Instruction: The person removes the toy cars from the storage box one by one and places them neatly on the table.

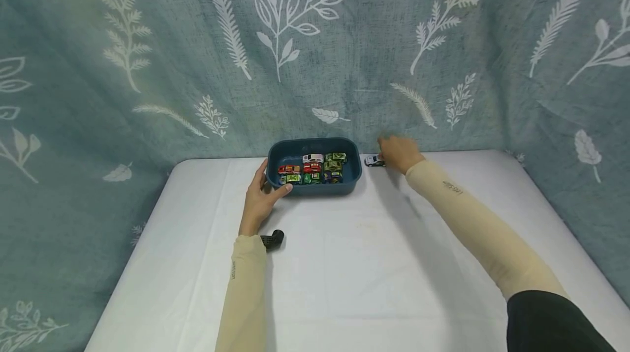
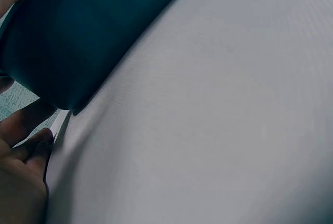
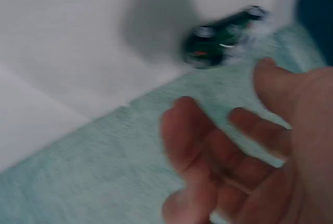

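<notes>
My left hand (image 1: 257, 203) holds a dark blue bin (image 1: 317, 190) at its left end, thumb over the front corner and fingers along the outer side. In the left wrist view the bin's wall (image 2: 88, 36) fills the top left, with fingers at its edge. Several small toy cars (image 1: 312, 168) in red, white, green and yellow lie together inside. To the right of the bin, a white and dark toy car (image 1: 373, 161) stands on the table's far edge. My right hand (image 1: 400, 151) is right beside this car, fingers loosely bent and holding nothing in the right wrist view.
A white cloth covers the table (image 1: 334, 270). Close behind its far edge hangs a green curtain (image 1: 364, 106) with white leaf prints. A small black device (image 1: 273, 239) shows at my left wrist.
</notes>
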`<state>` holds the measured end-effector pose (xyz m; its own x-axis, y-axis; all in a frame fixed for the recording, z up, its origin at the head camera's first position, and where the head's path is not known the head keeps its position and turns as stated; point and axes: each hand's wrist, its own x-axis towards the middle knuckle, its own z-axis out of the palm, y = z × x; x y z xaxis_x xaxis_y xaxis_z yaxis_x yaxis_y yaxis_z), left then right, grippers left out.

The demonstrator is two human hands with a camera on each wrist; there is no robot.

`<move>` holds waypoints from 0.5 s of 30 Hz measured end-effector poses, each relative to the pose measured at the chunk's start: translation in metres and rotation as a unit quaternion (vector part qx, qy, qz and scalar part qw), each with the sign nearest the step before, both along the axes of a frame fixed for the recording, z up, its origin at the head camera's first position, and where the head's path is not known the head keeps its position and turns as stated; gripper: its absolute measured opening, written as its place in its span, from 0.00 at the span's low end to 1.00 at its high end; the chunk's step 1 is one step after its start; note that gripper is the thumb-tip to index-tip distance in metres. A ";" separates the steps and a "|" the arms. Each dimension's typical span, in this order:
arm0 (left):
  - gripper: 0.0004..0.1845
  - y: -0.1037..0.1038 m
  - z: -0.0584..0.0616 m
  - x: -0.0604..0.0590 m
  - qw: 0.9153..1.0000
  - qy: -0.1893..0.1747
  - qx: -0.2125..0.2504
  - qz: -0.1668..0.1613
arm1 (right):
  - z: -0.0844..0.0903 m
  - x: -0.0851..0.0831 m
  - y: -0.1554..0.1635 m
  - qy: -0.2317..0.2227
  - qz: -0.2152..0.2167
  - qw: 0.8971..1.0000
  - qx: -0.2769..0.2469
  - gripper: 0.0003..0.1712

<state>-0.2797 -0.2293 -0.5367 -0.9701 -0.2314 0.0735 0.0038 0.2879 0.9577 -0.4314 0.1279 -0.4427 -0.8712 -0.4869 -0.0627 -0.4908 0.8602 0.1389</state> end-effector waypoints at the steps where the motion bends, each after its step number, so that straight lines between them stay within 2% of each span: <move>1: 0.56 0.000 0.000 0.000 1.000 0.000 0.002 0.000 | 0.003 0.001 -0.003 0.005 -0.006 1.000 -0.002 0.25; 5: 0.57 0.000 -0.001 0.000 1.000 0.001 0.005 0.000 | 0.018 0.006 -0.017 -0.012 -0.023 0.999 -0.032 0.24; 7: 0.57 0.000 -0.001 0.000 1.000 0.004 0.003 0.001 | 0.023 0.007 -0.027 -0.012 -0.013 0.999 -0.051 0.26; 11: 0.56 -0.001 -0.001 -0.001 1.000 0.008 -0.003 0.001 | 0.030 0.009 -0.050 0.009 0.029 0.994 -0.106 0.31; 15: 0.56 0.000 -0.002 -0.002 1.000 0.010 -0.008 0.002 | 0.031 0.012 -0.078 -0.008 0.072 0.986 -0.150 0.30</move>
<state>-0.2815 -0.2292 -0.5383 -0.9675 -0.2342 0.0959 0.0211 0.3032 0.9527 -0.4191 0.0503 -0.4116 -0.7923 -0.6036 0.0895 -0.6102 0.7830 -0.1207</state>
